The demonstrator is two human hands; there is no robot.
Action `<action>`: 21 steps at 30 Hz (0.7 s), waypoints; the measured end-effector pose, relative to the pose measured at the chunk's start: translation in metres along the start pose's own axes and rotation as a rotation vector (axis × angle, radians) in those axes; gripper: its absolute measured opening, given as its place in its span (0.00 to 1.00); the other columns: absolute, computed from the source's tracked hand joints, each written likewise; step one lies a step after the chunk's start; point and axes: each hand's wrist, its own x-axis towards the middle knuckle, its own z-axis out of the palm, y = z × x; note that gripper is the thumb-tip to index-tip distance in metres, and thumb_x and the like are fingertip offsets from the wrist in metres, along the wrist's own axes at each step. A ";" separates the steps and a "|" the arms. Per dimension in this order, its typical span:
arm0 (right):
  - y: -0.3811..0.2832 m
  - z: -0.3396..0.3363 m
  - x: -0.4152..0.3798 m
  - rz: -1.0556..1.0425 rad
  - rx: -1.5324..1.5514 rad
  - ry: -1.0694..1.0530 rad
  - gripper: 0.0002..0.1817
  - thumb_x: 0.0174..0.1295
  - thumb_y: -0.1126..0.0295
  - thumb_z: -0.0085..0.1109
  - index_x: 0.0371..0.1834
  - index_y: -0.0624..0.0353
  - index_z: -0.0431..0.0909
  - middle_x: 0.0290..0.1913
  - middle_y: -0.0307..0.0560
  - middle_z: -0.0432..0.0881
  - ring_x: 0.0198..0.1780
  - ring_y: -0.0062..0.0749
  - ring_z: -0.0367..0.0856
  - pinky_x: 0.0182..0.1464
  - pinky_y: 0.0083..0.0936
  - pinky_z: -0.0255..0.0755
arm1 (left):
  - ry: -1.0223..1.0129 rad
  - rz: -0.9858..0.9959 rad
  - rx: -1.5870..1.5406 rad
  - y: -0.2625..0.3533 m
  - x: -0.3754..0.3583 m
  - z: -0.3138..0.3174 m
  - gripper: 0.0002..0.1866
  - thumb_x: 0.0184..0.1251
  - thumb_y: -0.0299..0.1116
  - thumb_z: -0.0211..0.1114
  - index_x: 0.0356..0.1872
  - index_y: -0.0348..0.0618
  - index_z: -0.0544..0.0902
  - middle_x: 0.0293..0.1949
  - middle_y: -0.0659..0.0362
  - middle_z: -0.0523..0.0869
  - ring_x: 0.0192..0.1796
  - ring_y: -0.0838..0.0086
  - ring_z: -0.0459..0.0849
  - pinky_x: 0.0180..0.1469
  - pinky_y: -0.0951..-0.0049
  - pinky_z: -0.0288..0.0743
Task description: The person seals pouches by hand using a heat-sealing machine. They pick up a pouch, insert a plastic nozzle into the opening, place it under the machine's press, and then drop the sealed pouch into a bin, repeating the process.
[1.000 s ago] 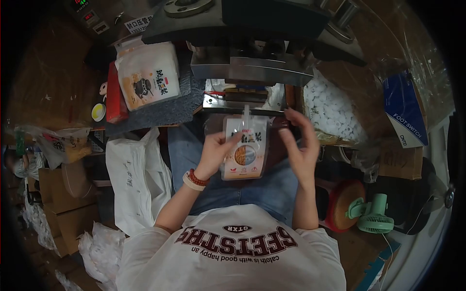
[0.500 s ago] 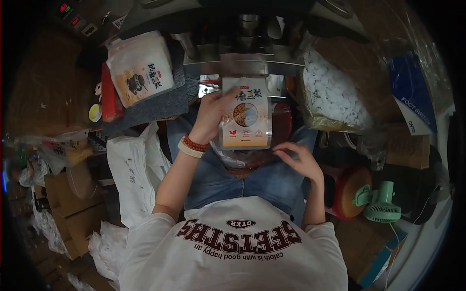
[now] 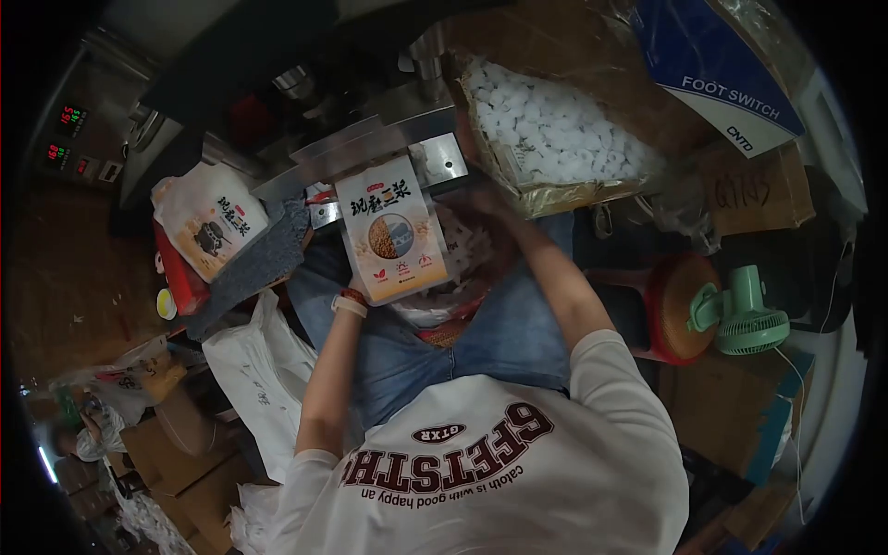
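A printed white and yellow pouch [image 3: 393, 227] with a round window lies under the front edge of a metal machine [image 3: 370, 148]. My left wrist [image 3: 348, 307], with a red bead bracelet and a pale band, runs up to the pouch's lower left corner. The left hand itself is hidden behind the pouch, so its fingers do not show. My right hand [image 3: 488, 205] is dark and blurred, to the right of the pouch and just below a box of small white pieces [image 3: 555, 120]. Its fingers cannot be made out. Behind the pouch is a clear plastic bag [image 3: 467, 245] over my lap.
A stack of similar pouches [image 3: 215, 222] sits on a grey cloth [image 3: 268, 250] at the left. A blue and white foot switch box [image 3: 717, 74] is at the upper right. Right of my legs are a red-rimmed stool [image 3: 683, 305] and a green fan [image 3: 751, 314].
My left hand has gone from the pouch's front to behind it. My right hand has left the pouch's lower corner and moved up toward the white pieces. The view has turned right.
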 end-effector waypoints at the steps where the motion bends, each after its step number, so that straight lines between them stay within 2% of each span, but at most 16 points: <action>1: 0.006 -0.005 -0.005 0.000 0.004 0.000 0.30 0.63 0.45 0.47 0.58 0.57 0.76 0.53 0.50 0.79 0.54 0.45 0.77 0.58 0.39 0.70 | -0.125 0.020 0.430 -0.014 0.008 -0.017 0.22 0.74 0.36 0.49 0.64 0.37 0.68 0.61 0.54 0.74 0.60 0.62 0.76 0.55 0.61 0.76; 2: 0.005 -0.013 -0.010 0.066 -0.043 -0.032 0.30 0.64 0.45 0.47 0.60 0.56 0.74 0.57 0.50 0.76 0.57 0.45 0.73 0.61 0.39 0.67 | -0.128 0.017 0.434 -0.032 0.046 0.027 0.22 0.74 0.36 0.49 0.64 0.37 0.68 0.61 0.54 0.74 0.60 0.62 0.76 0.55 0.61 0.76; 4: -0.001 -0.037 -0.012 0.187 -0.149 -0.098 0.30 0.66 0.46 0.47 0.64 0.54 0.70 0.63 0.51 0.70 0.64 0.45 0.66 0.66 0.40 0.60 | 0.279 -0.259 -0.379 -0.143 0.081 0.055 0.13 0.68 0.32 0.54 0.45 0.35 0.82 0.47 0.48 0.84 0.48 0.62 0.83 0.50 0.64 0.74; 5: -0.008 -0.049 -0.014 0.248 -0.205 -0.133 0.30 0.66 0.47 0.47 0.66 0.53 0.68 0.66 0.52 0.67 0.67 0.45 0.63 0.68 0.40 0.56 | 0.241 -0.214 0.240 -0.198 0.102 0.079 0.14 0.65 0.35 0.56 0.37 0.34 0.84 0.40 0.42 0.85 0.44 0.53 0.84 0.46 0.60 0.77; 7: -0.030 -0.060 -0.021 0.308 -0.258 -0.171 0.30 0.67 0.48 0.46 0.68 0.52 0.66 0.69 0.52 0.64 0.71 0.45 0.59 0.71 0.40 0.53 | 0.185 -0.213 0.266 -0.101 0.073 0.040 0.16 0.63 0.38 0.56 0.38 0.34 0.84 0.40 0.42 0.85 0.44 0.51 0.84 0.47 0.59 0.77; 8: -0.049 -0.064 -0.029 0.185 -0.232 -0.055 0.25 0.64 0.58 0.49 0.64 0.55 0.69 0.59 0.57 0.72 0.60 0.46 0.70 0.62 0.39 0.63 | 0.126 -0.211 0.295 -0.053 0.068 0.002 0.18 0.60 0.40 0.57 0.39 0.33 0.84 0.40 0.41 0.84 0.45 0.48 0.83 0.47 0.58 0.77; 9: -0.064 -0.070 -0.034 0.061 -0.207 0.053 0.22 0.61 0.69 0.52 0.60 0.58 0.73 0.48 0.61 0.81 0.49 0.48 0.81 0.53 0.38 0.74 | 0.380 -0.248 0.324 -0.067 0.069 0.021 0.20 0.52 0.43 0.60 0.36 0.35 0.84 0.39 0.42 0.85 0.43 0.49 0.84 0.48 0.57 0.78; 10: -0.075 -0.075 -0.037 0.059 -0.205 0.040 0.22 0.61 0.69 0.52 0.60 0.58 0.73 0.48 0.61 0.81 0.49 0.48 0.81 0.53 0.38 0.74 | 0.379 -0.258 0.316 -0.063 0.068 0.018 0.20 0.52 0.43 0.60 0.36 0.35 0.84 0.39 0.42 0.85 0.43 0.49 0.84 0.48 0.57 0.78; 12: -0.100 -0.087 -0.041 0.235 -0.263 -0.027 0.22 0.58 0.72 0.51 0.59 0.55 0.73 0.48 0.63 0.81 0.50 0.54 0.80 0.52 0.43 0.73 | 0.093 -0.329 0.387 -0.055 0.072 0.004 0.17 0.46 0.41 0.64 0.28 0.36 0.85 0.36 0.39 0.84 0.38 0.48 0.84 0.46 0.58 0.78; 13: -0.120 -0.095 -0.036 0.234 -0.265 -0.028 0.22 0.58 0.72 0.51 0.59 0.55 0.73 0.48 0.63 0.81 0.50 0.54 0.80 0.52 0.43 0.73 | 0.005 -0.416 0.369 -0.052 0.074 0.000 0.19 0.43 0.40 0.62 0.34 0.36 0.85 0.40 0.42 0.85 0.40 0.49 0.84 0.48 0.59 0.78; 15: -0.151 -0.101 -0.023 0.451 -0.268 -0.012 0.24 0.56 0.71 0.53 0.59 0.55 0.73 0.48 0.64 0.80 0.52 0.57 0.78 0.54 0.47 0.72 | 0.021 -0.415 0.389 -0.049 0.067 0.000 0.18 0.44 0.39 0.63 0.35 0.36 0.85 0.41 0.43 0.85 0.41 0.51 0.85 0.47 0.60 0.79; 17: -0.163 -0.107 -0.015 0.370 -0.286 0.045 0.25 0.55 0.70 0.53 0.60 0.55 0.72 0.50 0.65 0.79 0.53 0.56 0.78 0.55 0.46 0.71 | 0.048 -0.415 0.410 -0.047 0.065 -0.001 0.17 0.45 0.38 0.63 0.35 0.36 0.84 0.42 0.44 0.85 0.42 0.52 0.85 0.47 0.60 0.80; 19: -0.155 -0.106 -0.028 0.293 -0.308 0.092 0.26 0.55 0.69 0.54 0.61 0.55 0.72 0.53 0.65 0.78 0.54 0.56 0.77 0.57 0.44 0.71 | 0.088 -0.468 0.427 -0.037 0.061 0.003 0.19 0.51 0.40 0.65 0.40 0.37 0.83 0.44 0.44 0.84 0.44 0.53 0.84 0.47 0.59 0.79; 21: -0.141 -0.104 -0.037 0.345 -0.357 -0.133 0.28 0.56 0.65 0.55 0.63 0.57 0.69 0.59 0.67 0.72 0.56 0.59 0.74 0.57 0.46 0.70 | 0.304 -0.456 0.427 -0.002 0.036 0.004 0.23 0.57 0.44 0.65 0.49 0.38 0.78 0.47 0.44 0.82 0.47 0.53 0.83 0.47 0.57 0.79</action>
